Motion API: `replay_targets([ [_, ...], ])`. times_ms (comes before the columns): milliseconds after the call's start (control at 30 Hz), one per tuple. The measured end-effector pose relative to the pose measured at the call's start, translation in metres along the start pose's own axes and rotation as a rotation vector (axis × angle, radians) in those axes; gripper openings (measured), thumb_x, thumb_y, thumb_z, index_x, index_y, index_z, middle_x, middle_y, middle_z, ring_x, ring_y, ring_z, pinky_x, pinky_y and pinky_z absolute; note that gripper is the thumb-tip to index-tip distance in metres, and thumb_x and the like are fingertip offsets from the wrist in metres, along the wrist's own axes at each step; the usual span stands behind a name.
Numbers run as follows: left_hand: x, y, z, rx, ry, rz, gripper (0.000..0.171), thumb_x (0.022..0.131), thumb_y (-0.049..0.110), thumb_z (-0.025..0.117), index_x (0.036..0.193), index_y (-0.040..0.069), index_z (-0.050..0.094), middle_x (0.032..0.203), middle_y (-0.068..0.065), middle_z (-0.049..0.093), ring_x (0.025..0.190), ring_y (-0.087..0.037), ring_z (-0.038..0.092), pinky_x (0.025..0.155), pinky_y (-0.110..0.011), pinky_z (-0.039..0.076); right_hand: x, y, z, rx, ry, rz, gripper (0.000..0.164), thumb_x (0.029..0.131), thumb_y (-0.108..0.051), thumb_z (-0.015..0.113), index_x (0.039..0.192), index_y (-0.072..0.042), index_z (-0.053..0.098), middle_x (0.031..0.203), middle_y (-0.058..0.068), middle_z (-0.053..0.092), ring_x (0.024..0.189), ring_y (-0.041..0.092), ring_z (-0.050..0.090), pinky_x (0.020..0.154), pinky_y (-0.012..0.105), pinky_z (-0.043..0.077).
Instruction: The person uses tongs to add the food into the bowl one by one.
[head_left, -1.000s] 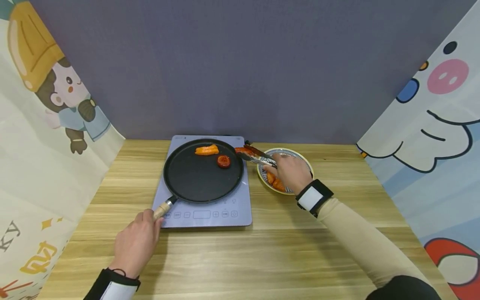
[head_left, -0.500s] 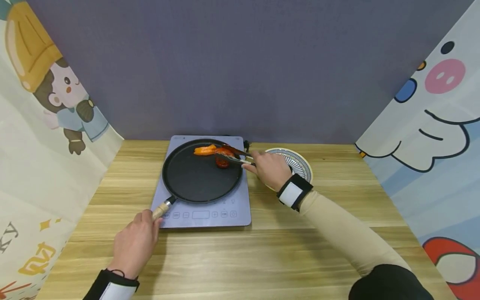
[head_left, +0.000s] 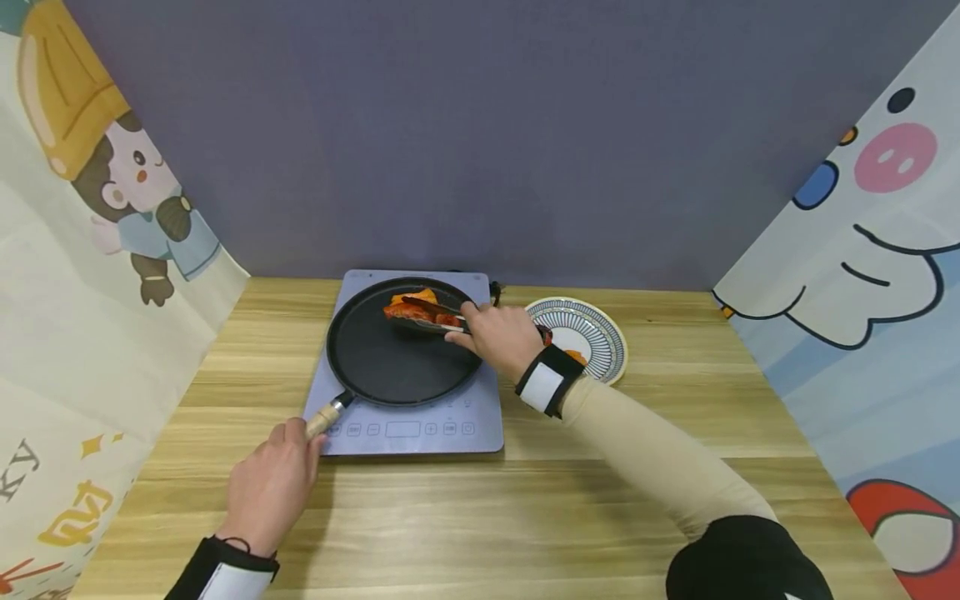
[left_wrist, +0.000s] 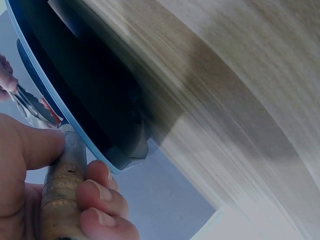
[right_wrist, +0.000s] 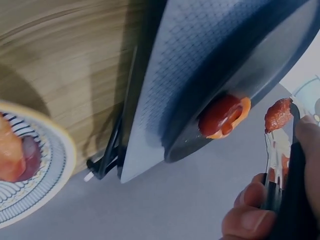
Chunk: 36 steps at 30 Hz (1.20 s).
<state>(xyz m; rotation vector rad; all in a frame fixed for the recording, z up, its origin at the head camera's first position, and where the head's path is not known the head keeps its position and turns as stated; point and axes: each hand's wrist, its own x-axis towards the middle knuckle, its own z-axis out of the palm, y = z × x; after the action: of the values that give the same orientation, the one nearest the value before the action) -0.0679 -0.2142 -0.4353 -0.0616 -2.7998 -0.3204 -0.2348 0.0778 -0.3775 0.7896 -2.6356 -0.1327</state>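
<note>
My left hand (head_left: 270, 487) grips the wooden handle (head_left: 324, 419) of a flat black frying pan (head_left: 390, 367); in the left wrist view the thumb and fingers wrap round that handle. Over the pan's far right part, my right hand (head_left: 506, 337) holds metal tongs with dark grips (right_wrist: 295, 165). A glossy red-brown piece of food (head_left: 407, 312) is between the tongs' tips. Behind it an orange piece of food (head_left: 423, 295) lies in the pan, partly covered by the tongs. A round red slice (right_wrist: 220, 116) also shows in the pan.
Beneath the pan is a pale induction cooker (head_left: 480, 425) with a button panel at its front. To its right stands a patterned plate (head_left: 611, 358) holding food pieces (right_wrist: 10, 155), partly behind the right wrist. A cable (right_wrist: 107, 155) leaves the cooker's back. A grey wall (head_left: 480, 150) rises behind.
My right hand has moved left from beside the plate to over the pan, carrying the red-brown piece in the tongs. The left hand keeps its place on the handle.
</note>
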Motion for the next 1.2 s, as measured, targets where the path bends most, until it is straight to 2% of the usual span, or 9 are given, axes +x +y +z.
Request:
replay_targets([
  [533, -0.001, -0.003, -0.001, -0.009, 0.013, 0.0, 0.03, 0.089, 0.021, 0.067, 0.081, 0.0, 0.047, 0.061, -0.006, 0.039, 0.041, -0.019, 0.036, 0.035, -0.032, 0.023, 0.023, -0.035, 0.014, -0.008, -0.072, -0.024, 0.052, 0.091, -0.063, 0.045, 0.099, -0.014, 0.059, 0.072, 0.002, 0.061, 0.055, 0.018, 0.059, 0.045, 0.035, 0.046],
  [833, 0.002, 0.0, 0.0, -0.006, -0.024, -0.006, 0.029, 0.091, 0.022, 0.065, 0.082, 0.0, 0.048, 0.062, -0.006, 0.04, 0.043, -0.018, 0.035, 0.036, -0.031, 0.024, 0.033, -0.041, 0.019, -0.016, -0.139, -0.009, 0.053, 0.091, -0.064, 0.043, 0.1, -0.015, 0.059, 0.071, 0.001, 0.06, 0.056, 0.017, 0.059, 0.046, 0.035, 0.047],
  [1200, 0.0, -0.001, 0.0, -0.005, -0.001, -0.001, 0.029, 0.09, 0.021, 0.066, 0.081, 0.0, 0.048, 0.061, -0.006, 0.039, 0.041, -0.017, 0.035, 0.035, -0.031, 0.023, 0.039, -0.048, 0.024, 0.003, -0.146, 0.001, 0.052, 0.091, -0.064, 0.044, 0.094, -0.015, 0.059, 0.068, 0.001, 0.059, 0.055, 0.017, 0.058, 0.047, 0.037, 0.047],
])
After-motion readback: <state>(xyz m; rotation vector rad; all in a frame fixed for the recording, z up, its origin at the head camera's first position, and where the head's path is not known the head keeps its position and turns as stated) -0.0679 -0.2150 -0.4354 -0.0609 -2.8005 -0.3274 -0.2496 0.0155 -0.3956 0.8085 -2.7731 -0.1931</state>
